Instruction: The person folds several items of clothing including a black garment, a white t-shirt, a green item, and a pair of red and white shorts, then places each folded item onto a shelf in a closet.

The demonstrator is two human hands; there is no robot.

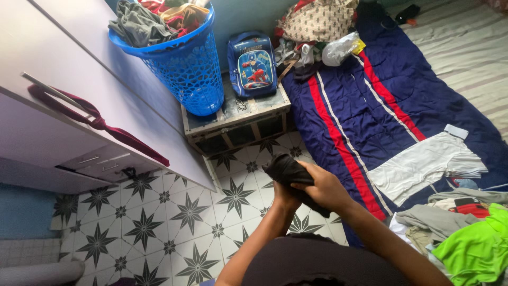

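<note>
A small black garment (283,168) is bunched up between both my hands, over the patterned tile floor. My right hand (324,188) grips it from the right and on top. Under it, my left hand (284,198) is mostly hidden by the cloth and the right hand. To the right, a white shirt (428,165) lies flat on a navy quilt (370,106) with red and white stripes. A pile of clothes, grey (434,220) and bright green (476,249), lies at the lower right.
A blue laundry basket (188,69) full of clothes and a blue child's backpack (253,64) stand on a dark metal trunk (238,124). A pale wardrobe (79,106) with a maroon cloth on its handle fills the left. More clothes and a plastic bag (338,50) lie at the quilt's far end.
</note>
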